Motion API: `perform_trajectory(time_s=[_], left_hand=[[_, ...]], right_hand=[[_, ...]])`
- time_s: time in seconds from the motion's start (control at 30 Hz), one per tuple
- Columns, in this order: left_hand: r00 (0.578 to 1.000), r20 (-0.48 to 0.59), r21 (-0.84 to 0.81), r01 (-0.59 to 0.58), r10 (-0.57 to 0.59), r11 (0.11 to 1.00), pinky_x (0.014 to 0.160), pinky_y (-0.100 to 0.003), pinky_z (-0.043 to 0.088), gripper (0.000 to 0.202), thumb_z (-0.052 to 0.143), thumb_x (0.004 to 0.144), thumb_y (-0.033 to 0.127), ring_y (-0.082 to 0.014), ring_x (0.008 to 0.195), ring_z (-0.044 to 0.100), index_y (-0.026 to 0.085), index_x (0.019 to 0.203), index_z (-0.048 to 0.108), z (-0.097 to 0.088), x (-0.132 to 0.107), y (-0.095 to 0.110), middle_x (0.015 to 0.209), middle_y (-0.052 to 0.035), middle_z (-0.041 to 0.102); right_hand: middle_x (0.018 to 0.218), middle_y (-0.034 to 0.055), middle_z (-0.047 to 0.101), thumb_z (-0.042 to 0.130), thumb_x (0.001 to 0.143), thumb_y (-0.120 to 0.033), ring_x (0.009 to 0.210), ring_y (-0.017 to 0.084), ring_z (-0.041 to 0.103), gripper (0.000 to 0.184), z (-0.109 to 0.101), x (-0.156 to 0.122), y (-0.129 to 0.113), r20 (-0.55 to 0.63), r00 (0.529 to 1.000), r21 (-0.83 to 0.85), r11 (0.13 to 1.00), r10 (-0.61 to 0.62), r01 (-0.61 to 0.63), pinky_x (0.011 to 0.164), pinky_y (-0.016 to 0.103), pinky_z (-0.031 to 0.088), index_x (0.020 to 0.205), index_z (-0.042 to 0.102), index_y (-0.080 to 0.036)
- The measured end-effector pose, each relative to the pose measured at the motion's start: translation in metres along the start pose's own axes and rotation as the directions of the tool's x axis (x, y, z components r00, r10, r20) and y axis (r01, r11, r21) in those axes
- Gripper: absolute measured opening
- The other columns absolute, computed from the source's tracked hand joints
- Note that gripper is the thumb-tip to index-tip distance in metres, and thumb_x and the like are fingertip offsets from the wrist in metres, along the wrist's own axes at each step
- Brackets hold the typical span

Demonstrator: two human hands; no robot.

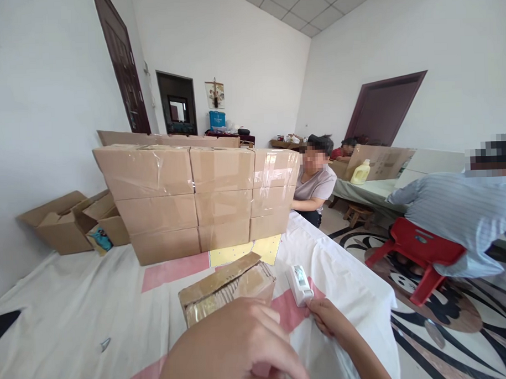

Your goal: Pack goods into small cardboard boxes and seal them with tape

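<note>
My left hand is large in the foreground, seen from the back. Its fingers are bent and apart, with nothing visible between them; the fingertips run off the lower edge. Just beyond it lies a small cardboard box with its top flap partly raised, its near side hidden by this hand. To the right, my right hand has its fingers closed on the near end of a small white device with a dark greenish window. The device rests on or just above the cloth; I cannot tell which.
Stacked taped cartons stand across the table's far side. Open cartons are at the left. A small shiny scrap lies on the white cloth. One person sits beyond; another sits right on a red chair.
</note>
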State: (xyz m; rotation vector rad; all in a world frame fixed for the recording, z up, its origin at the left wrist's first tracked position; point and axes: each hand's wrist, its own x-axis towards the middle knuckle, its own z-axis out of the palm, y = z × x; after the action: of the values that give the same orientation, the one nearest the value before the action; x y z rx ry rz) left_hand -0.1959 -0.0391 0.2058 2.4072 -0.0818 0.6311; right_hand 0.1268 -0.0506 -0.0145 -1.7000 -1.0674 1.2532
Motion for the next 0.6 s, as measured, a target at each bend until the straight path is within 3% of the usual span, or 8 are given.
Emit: perform_trajectory(time_s=[0.13, 0.23, 0.3, 0.37, 0.43, 0.5, 0.6], left_hand=[[0.998, -0.011, 0.028, 0.067, -0.067, 0.997, 0.068, -0.029, 0.04, 0.055, 0.037, 0.104, 0.056, -0.0118, 0.057, 0.053, 0.021, 0.093, 0.078, -0.004, 0.0, 0.01, 0.06, -0.0007, 0.066], [0.99, -0.023, 0.027, 0.139, -0.139, 0.99, 0.066, -0.029, 0.04, 0.06, 0.039, 0.099, 0.066, -0.0131, 0.058, 0.053, 0.021, 0.094, 0.079, -0.004, 0.004, 0.017, 0.057, -0.0009, 0.062], [0.976, -0.02, 0.037, 0.216, -0.215, 0.976, 0.066, -0.029, 0.039, 0.056, 0.044, 0.097, 0.067, -0.0135, 0.06, 0.053, 0.022, 0.094, 0.079, -0.003, 0.006, 0.021, 0.058, -0.0002, 0.062], [0.955, -0.007, 0.058, 0.297, -0.297, 0.953, 0.07, -0.028, 0.039, 0.049, 0.049, 0.097, 0.063, -0.0136, 0.065, 0.056, 0.024, 0.094, 0.078, -0.001, 0.005, 0.024, 0.064, 0.0003, 0.065], [0.923, 0.01, 0.11, 0.38, -0.384, 0.918, 0.072, -0.028, 0.039, 0.039, 0.054, 0.098, 0.056, -0.0138, 0.069, 0.058, 0.025, 0.095, 0.078, -0.002, 0.002, 0.025, 0.07, 0.0009, 0.067], [0.874, 0.003, 0.177, 0.479, -0.487, 0.86, 0.071, -0.027, 0.039, 0.024, 0.062, 0.096, 0.046, -0.014, 0.071, 0.058, 0.027, 0.097, 0.077, -0.004, -0.004, 0.024, 0.073, 0.0018, 0.068], [0.781, -0.109, 0.24, 0.621, -0.615, 0.746, 0.069, -0.026, 0.039, 0.017, 0.065, 0.093, 0.036, -0.0146, 0.073, 0.06, 0.029, 0.105, 0.075, -0.011, -0.013, 0.021, 0.08, 0.002, 0.069]], right_hand=[[0.032, -0.0092, 0.031, 0.05, 0.081, -0.064, 0.028, 0.007, 0.025, 0.047, 0.002, 0.001, 0.001, -0.011, 1.0, -0.032, 0.999, -0.005, 0.005, 0.037, 0.023, 0.01, 0.065, 0.052, -0.021], [0.032, -0.0076, 0.032, 0.05, 0.08, -0.071, 0.031, 0.007, 0.024, 0.052, 0.005, -0.006, 0.001, -0.05, 0.998, -0.037, 0.999, -0.037, 0.035, 0.039, 0.024, 0.011, 0.058, 0.043, -0.023], [0.034, -0.0078, 0.031, 0.052, 0.079, -0.073, 0.033, 0.007, 0.024, 0.055, 0.008, -0.014, 0.0, -0.072, 0.997, -0.032, 0.999, -0.041, 0.039, 0.041, 0.025, 0.012, 0.057, 0.04, -0.024], [0.037, -0.009, 0.028, 0.053, 0.081, -0.073, 0.037, 0.008, 0.023, 0.055, 0.014, -0.023, -0.006, -0.078, 0.996, -0.032, 0.999, -0.039, 0.037, 0.044, 0.026, 0.012, 0.06, 0.047, -0.022], [0.042, -0.0089, 0.026, 0.052, 0.085, -0.07, 0.042, 0.009, 0.024, 0.054, 0.023, -0.032, -0.021, -0.065, 0.994, -0.039, 0.996, -0.083, 0.081, 0.046, 0.026, 0.015, 0.066, 0.058, -0.019], [0.051, -0.0059, 0.032, 0.052, 0.089, -0.066, 0.049, 0.011, 0.031, 0.053, 0.034, -0.042, -0.047, -0.031, 0.977, -0.038, 0.977, -0.209, 0.208, 0.05, 0.027, 0.021, 0.07, 0.064, -0.018], [0.066, -0.001, 0.047, 0.056, 0.093, -0.057, 0.063, 0.013, 0.041, 0.045, 0.052, -0.058, -0.099, 0.08, 0.897, 0.002, 0.899, -0.436, 0.437, 0.058, 0.027, 0.031, 0.075, 0.066, -0.017]])
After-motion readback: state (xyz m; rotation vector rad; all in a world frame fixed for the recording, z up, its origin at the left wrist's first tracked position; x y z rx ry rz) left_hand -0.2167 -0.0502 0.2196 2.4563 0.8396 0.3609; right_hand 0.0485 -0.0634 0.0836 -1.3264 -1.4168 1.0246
